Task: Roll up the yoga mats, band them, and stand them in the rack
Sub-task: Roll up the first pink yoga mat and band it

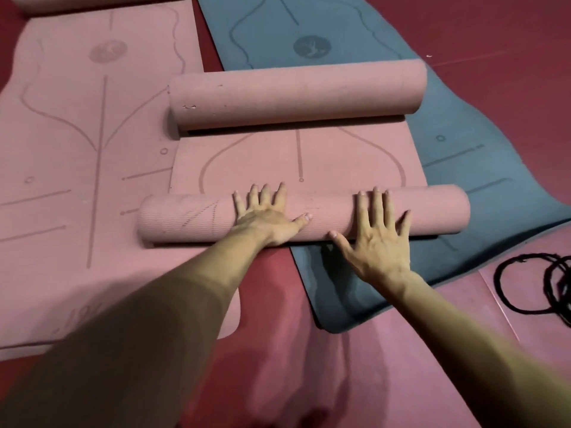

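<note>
A: What is lying toward the left edge of the dark red floor (509, 41)?

B: A flat pink rubber yoga mat with printed alignment lines (77, 134) is lying open there, unrolled and, I judge, waiting its turn.

A: And where am I working?

B: You are working on a second pink yoga mat (296, 162), which is overlapping the first one's right edge. Its near end is wound into a thick near roll (191, 217). Your left hand (265, 219) is pressing on the middle of it, fingers straight and fanned, thumb out, gripping nothing. Your right hand (378, 242) is lying just beside it on the same roll, equally flat and splayed. You are probably spreading your palms that way so the roll is travelling evenly and not coning.

A: What is sitting ahead of my hands?

B: A short flat stretch, then the mat's other end, curling into a far roll (296, 94). It is likely needing flattening first.

A: Further right?

B: A slate-blue yoga mat (463, 168) is lying flat under the rolls' right ends. Black elastic loops (525, 288) are lying at the floor's right edge, near enough for banding. The rack is not showing.
</note>
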A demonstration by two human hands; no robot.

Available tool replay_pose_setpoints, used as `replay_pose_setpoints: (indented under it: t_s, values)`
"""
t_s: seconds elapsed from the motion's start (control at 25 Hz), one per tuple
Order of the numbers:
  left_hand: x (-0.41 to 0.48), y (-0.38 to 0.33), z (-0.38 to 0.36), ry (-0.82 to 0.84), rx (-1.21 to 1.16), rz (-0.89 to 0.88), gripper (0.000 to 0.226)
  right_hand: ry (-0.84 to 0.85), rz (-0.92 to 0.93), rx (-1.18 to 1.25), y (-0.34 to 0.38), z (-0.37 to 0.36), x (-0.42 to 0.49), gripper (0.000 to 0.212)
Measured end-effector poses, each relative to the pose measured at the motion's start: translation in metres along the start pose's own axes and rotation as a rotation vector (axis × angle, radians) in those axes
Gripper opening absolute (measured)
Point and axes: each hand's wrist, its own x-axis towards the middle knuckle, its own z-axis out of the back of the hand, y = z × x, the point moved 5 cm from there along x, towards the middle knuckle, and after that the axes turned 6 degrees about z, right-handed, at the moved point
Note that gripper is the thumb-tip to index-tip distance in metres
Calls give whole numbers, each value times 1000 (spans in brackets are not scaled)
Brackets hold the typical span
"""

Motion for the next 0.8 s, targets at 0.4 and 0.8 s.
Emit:
replay_pose_setpoints:
  t_s: [0.4,0.8]
  values:
    - [0,3,-1,-400,83,-213,85,177,74,17,-12,-2,31,110]
    - [-49,20,-15,-427,214,-252,105,-136,424,-58,-26,43,-7,93]
